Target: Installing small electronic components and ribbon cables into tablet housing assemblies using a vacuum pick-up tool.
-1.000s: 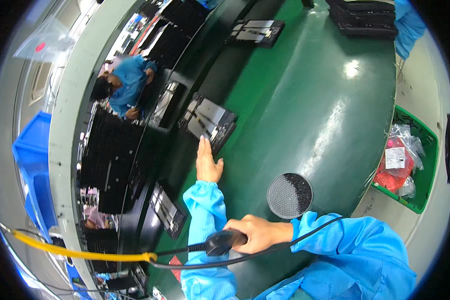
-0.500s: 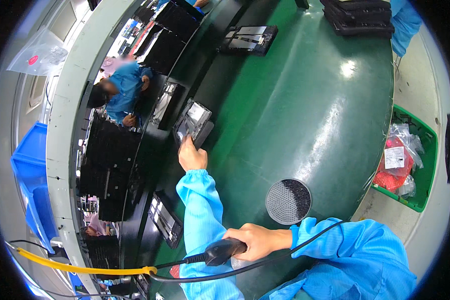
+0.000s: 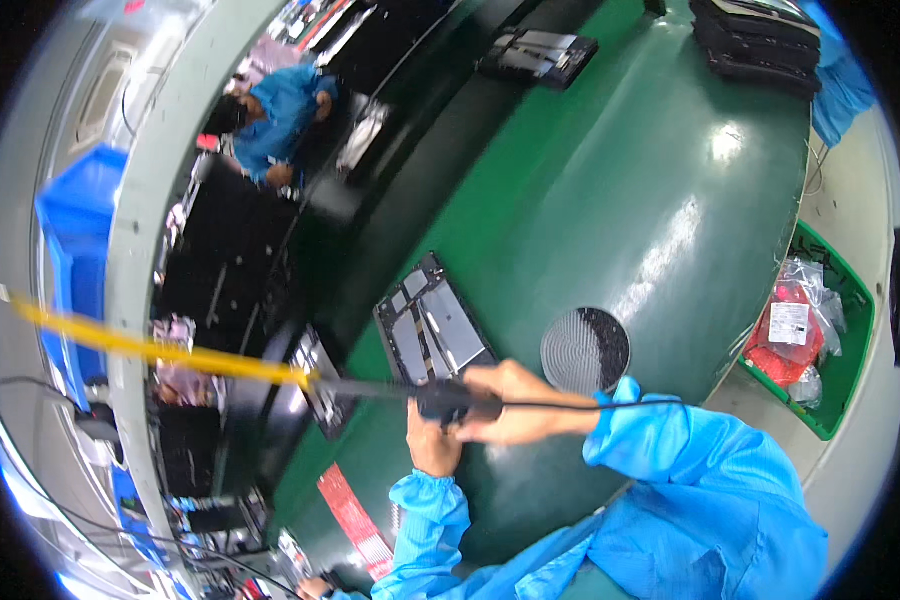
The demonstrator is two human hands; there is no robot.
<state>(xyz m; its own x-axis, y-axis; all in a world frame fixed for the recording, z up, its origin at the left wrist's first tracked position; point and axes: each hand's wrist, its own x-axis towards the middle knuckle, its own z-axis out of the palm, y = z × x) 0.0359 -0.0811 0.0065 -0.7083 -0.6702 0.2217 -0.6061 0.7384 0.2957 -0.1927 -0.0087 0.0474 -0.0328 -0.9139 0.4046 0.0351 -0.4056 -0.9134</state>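
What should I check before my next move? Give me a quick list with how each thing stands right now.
1. Black tool in the right hand: ok, gripped.
2. Flat device with its inner parts facing up: ok, the pale panels show.
3. Left hand firm on the device: cannot tell, its fingers are partly hidden behind the tool.
4. Tool tip placed on the device: cannot tell, the tip isn't clearly visible.
5. Black cord out of the right hand's way: not ok, it crosses the hand in this view.
6. Round dish stocked: ok, small dark pieces fill one side.
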